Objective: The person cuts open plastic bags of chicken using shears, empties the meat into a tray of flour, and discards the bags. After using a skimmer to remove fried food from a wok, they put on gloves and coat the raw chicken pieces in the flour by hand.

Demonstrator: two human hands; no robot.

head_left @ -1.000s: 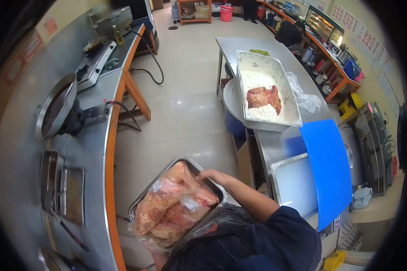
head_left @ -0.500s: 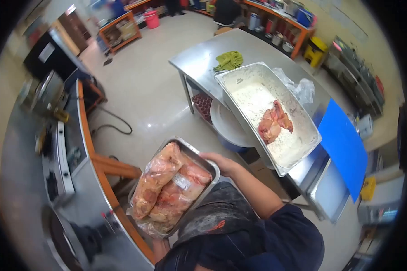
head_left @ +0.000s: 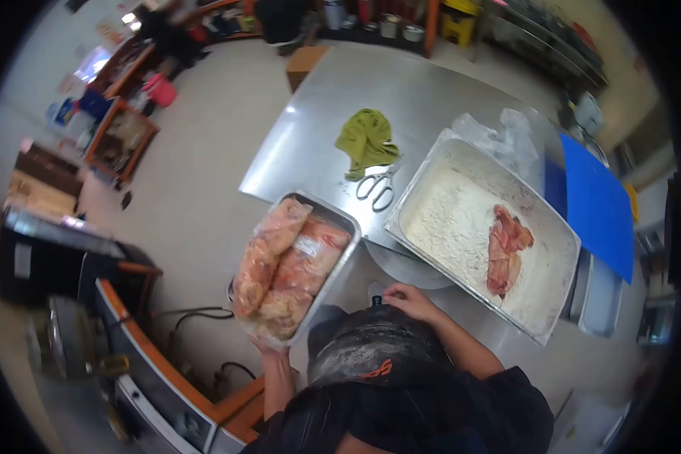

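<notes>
A metal tray [head_left: 346, 219] with plastic-wrapped raw chicken [head_left: 268, 253] is in my left hand [head_left: 268, 349], gripped at its near end; most of the fingers are hidden under it. The bags lie side by side, one with a white label. My right hand [head_left: 410, 301] is off the tray, in front of my floury dark apron [head_left: 371, 348], its fingers loosely apart and holding nothing. To the right of it stands a deep metal pan [head_left: 424, 175] of white flour [head_left: 450, 216], with a piece of raw chicken [head_left: 507, 250] lying in it.
On the steel table [head_left: 424, 83] lie a green cloth [head_left: 367, 140], scissors [head_left: 376, 189], a clear plastic bag [head_left: 507, 136] and a blue board [head_left: 598, 204]. A cardboard box [head_left: 304, 66] is by its far corner. Orange-edged counter [head_left: 159, 356] at left; cables [head_left: 193, 318] on the floor. A person [head_left: 282, 19] is at the back.
My right hand has let go of the tray and moved right. The tray, now in my left hand alone, is closer to the steel table. The view has turned left, showing the scissors.
</notes>
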